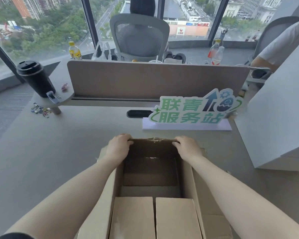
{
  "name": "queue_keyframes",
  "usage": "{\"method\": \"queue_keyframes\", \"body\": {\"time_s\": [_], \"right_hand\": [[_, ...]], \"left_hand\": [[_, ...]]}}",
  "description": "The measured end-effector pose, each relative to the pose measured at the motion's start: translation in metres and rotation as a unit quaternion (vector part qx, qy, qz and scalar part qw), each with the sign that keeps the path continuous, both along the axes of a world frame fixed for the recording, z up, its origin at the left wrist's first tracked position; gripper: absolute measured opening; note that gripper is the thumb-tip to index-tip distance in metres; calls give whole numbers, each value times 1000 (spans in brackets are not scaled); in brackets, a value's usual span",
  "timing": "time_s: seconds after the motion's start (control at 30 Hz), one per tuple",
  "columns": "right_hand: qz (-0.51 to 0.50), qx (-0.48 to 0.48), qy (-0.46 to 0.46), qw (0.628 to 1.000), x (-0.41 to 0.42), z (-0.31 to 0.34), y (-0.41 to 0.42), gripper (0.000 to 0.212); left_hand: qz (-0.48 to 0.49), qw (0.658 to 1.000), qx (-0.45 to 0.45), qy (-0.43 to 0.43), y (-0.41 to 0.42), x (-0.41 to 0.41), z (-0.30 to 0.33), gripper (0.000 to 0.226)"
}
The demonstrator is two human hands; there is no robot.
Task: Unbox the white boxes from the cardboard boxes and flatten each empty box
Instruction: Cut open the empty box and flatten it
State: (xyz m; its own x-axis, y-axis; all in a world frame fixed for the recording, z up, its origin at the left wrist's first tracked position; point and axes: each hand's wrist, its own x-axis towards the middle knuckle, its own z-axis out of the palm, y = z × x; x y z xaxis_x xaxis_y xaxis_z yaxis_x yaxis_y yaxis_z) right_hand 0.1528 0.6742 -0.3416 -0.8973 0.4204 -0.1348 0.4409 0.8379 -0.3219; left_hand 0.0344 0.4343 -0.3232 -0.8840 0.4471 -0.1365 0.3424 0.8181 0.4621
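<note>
A large open cardboard box (150, 171) stands on the desk right in front of me, its far part empty down to the brown bottom. Two smaller cardboard boxes (133, 216) (177, 218) stand side by side inside its near end. My left hand (118, 146) grips the far rim at its left corner, fingers curled over the edge. My right hand (187, 146) grips the same rim at the right corner. The box's side flaps hang outward under my forearms. No white box shows.
A green and white cut-out sign (192, 110) on a white base stands behind the box. A big white panel (281, 121) leans at the right. A black tumbler (36, 78) and binder clips (40, 110) lie far left, before a grey divider (155, 80).
</note>
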Motion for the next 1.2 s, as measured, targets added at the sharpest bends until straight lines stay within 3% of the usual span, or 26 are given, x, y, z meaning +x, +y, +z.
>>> {"method": "queue_keyframes", "body": {"time_s": [0.13, 0.23, 0.3, 0.37, 0.43, 0.53, 0.6, 0.67, 0.87, 1.0, 1.1, 1.2], "right_hand": [[21, 12, 6, 1000, 2, 1, -2, 31], [51, 17, 103, 993, 18, 9, -15, 40], [86, 35, 184, 979, 33, 18, -28, 31], [117, 27, 193, 974, 52, 30, -42, 20], [141, 1, 106, 984, 71, 42, -56, 22], [193, 24, -103, 976, 92, 53, -75, 34], [226, 61, -201, 951, 102, 57, -88, 44], [236, 64, -243, 939, 113, 60, -98, 50], [198, 15, -154, 968, 130, 90, -97, 34], [178, -68, -62, 980, 152, 112, -95, 25], [139, -207, -19, 968, 176, 128, -100, 41], [124, -298, -22, 946, 200, 137, -105, 47]], "left_hand": [[-39, 999, -24, 25, -1, 1, 0, 25], [-102, 988, -1, 116, -9, 9, -4, 29], [-148, 978, 37, 142, -14, 20, 3, 23], [-207, 971, 49, 106, -20, 37, 14, 21], [-262, 965, -7, 16, -22, 57, 23, 24], [-303, 938, -130, -108, -26, 81, 22, 36], [-321, 915, -204, -134, -32, 94, 20, 56], [-332, 903, -233, -145, -39, 104, 23, 61], [-303, 939, -138, -91, -58, 118, 61, 46], [-266, 958, -69, -78, -72, 141, 86, 21], [-173, 969, 27, -177, -86, 166, 103, 48], [-138, 948, 52, -283, -103, 193, 111, 42]]}}
